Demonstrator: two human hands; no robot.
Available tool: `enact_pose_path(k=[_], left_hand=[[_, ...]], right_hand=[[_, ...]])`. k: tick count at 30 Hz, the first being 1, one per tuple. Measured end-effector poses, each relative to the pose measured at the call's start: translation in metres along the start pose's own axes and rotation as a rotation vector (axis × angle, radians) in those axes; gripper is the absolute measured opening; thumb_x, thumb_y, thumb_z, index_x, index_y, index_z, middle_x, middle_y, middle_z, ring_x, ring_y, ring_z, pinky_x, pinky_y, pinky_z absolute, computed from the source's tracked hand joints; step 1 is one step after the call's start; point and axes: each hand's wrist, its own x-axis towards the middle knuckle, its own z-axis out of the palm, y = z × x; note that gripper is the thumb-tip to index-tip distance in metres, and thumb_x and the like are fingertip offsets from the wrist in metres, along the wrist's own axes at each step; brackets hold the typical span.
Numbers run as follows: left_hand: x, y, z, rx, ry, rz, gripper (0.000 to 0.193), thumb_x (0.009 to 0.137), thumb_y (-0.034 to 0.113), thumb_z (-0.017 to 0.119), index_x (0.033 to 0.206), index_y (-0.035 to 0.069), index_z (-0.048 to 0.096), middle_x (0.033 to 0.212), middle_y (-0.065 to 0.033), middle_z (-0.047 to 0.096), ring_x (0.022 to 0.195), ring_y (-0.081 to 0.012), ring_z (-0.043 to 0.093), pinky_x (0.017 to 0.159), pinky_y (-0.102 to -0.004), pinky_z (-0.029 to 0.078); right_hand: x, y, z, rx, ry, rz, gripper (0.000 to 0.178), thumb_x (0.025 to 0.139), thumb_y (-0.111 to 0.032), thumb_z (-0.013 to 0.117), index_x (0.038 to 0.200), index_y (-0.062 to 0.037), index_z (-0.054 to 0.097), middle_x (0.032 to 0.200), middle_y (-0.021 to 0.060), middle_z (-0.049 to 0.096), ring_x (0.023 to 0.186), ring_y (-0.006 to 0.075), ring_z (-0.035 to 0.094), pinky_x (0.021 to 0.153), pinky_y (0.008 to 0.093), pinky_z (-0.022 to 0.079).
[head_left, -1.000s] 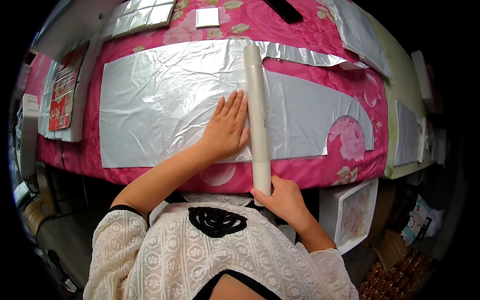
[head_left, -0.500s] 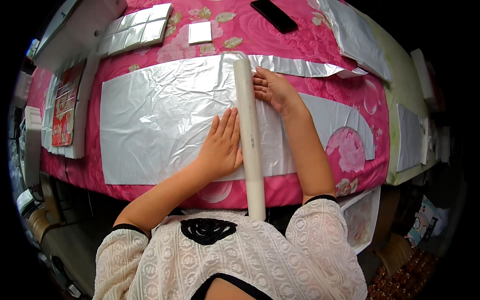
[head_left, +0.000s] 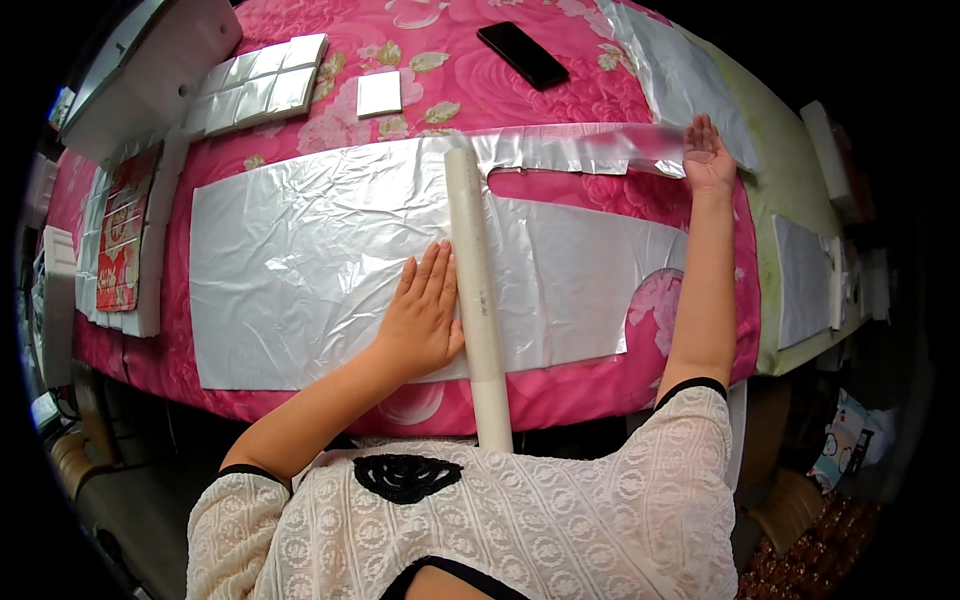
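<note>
- Stacks of foil-covered panels (head_left: 262,82) lie at the table's far-left corner, with 1 small foil square (head_left: 379,94) just to their right.
- A large foil sheet (head_left: 300,270) spreads over the pink floral tablecloth (head_left: 560,395), from near the left edge toward the right, its front edge close to the table's near edge.
- The left hand (head_left: 425,320) lies flat on the foil, fingers spread open and gripping nothing, its side touching the white tube.
- The white tube (head_left: 477,290) lies across the foil from the far side to past the near edge, overhanging toward the person.
- A black phone (head_left: 522,55) rests near the far edge.
- The right hand (head_left: 706,155) is stretched toward the right edge, palm down and fingers open, on the end of a narrow foil strip (head_left: 580,150); whether it pinches the strip I cannot tell.
- To do this well, I judge the left palm should keep firm, even pressure beside the tube while the right smooths the strip gently, so the thin foil neither creases nor tears.
</note>
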Motion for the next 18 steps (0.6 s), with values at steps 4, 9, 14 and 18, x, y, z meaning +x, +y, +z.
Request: enact_pose_path(k=[4,9,14,18], left_hand=[[-0.001,0.0,-0.003,-0.029,-0.013,0.004,0.074,0.076,0.024,0.042,0.138,-0.012,0.021,0.146,-0.0271,0.019,0.138,-0.0374,0.014,0.112,-0.0473,0.009],[-0.001,-0.001,-0.002,-0.026,-0.013,-0.003,0.074,0.076,0.024,0.042,0.137,-0.012,0.021,0.146,-0.0277,0.018,0.138,-0.0381,0.014,0.112,-0.0477,0.009],[-0.001,-0.003,0.004,0.024,0.025,0.034,0.074,0.08,0.029,0.043,0.137,-0.013,0.021,0.146,-0.0281,0.019,0.138,-0.0388,0.016,0.112,-0.0496,0.01],[0.0,-0.012,0.027,0.136,0.114,0.097,0.071,0.084,0.032,0.042,0.135,-0.014,0.024,0.145,-0.0287,0.02,0.138,-0.0398,0.016,0.11,-0.0521,0.014]], right_hand=[[-0.016,-0.043,0.018,-0.062,-0.126,-0.085,0.029,0.096,-0.016,0.037,0.117,0.0014,0.048,0.123,0.015,0.053,0.111,0.0305,0.053,0.091,0.0456,0.045],[-0.145,0.014,0.106,-0.24,-0.548,-0.087,0.033,0.098,-0.02,0.036,0.117,0.001,0.052,0.12,0.0157,0.057,0.112,0.0245,0.053,0.094,0.0391,0.042],[-0.305,0.163,0.134,-0.517,-1.156,0.035,0.035,0.098,-0.015,0.04,0.128,0.0014,0.046,0.118,0.0128,0.059,0.113,0.0171,0.053,0.101,0.0292,0.035],[-0.401,0.265,0.129,-0.738,-1.347,0.077,0.032,0.091,-0.015,0.043,0.112,0.0064,0.053,0.09,0.0243,0.061,0.088,0.039,0.057,0.078,0.04,0.045]])
